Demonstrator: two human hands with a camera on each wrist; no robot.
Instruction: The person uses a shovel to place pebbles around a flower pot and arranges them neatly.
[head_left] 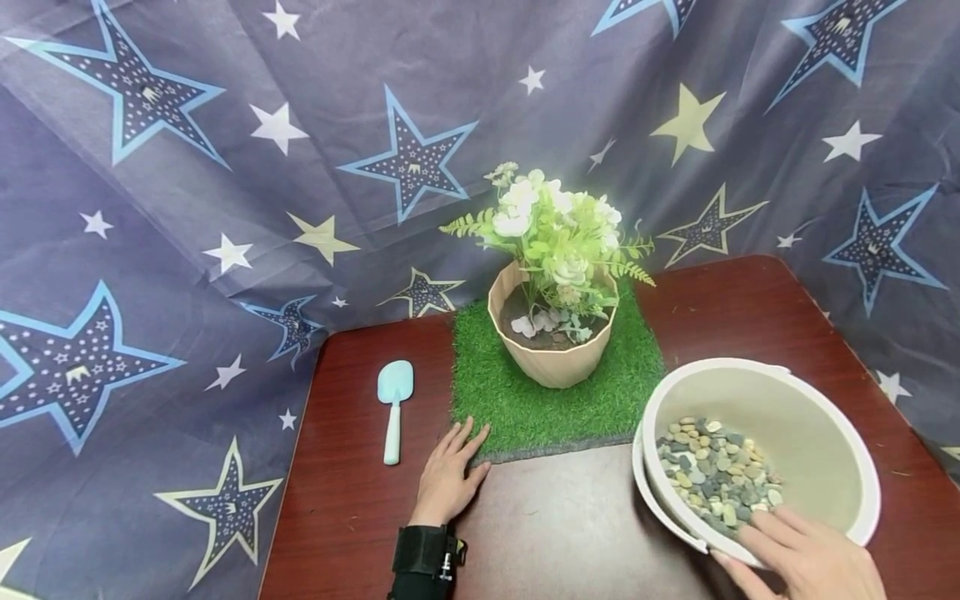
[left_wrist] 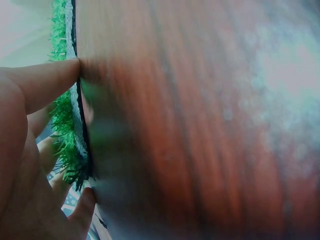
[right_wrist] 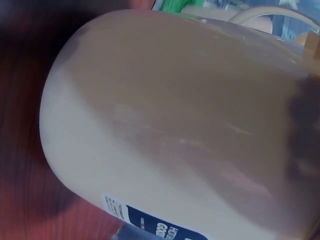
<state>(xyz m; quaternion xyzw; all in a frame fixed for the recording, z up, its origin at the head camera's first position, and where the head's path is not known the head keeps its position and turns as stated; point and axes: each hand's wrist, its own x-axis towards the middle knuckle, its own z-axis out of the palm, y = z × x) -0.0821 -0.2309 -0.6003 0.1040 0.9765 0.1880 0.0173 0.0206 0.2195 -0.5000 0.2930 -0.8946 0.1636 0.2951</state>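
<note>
My left hand [head_left: 447, 479] lies with its fingers spread at the near left corner of a green artificial grass mat [head_left: 540, 421]. In the left wrist view, the thumb tip is right at the mat's edge. At the right, my right hand [head_left: 813, 554] grips the near rim of a cream bucket [head_left: 806, 425], fingers over the rim and thumb outside. Many small grey and tan pebbles [head_left: 708, 471] lie in the bucket. Its pale side [right_wrist: 165, 110] fills most of the right wrist view, where the hand is hidden.
On the mat stands a beige faceted pot [head_left: 558, 362] with soil and white artificial flowers [head_left: 562, 221]. A light blue trowel [head_left: 393, 408] lies left of the mat on the reddish-brown table [head_left: 345, 500]. Behind the table hangs a star-patterned cloth [head_left: 465, 75].
</note>
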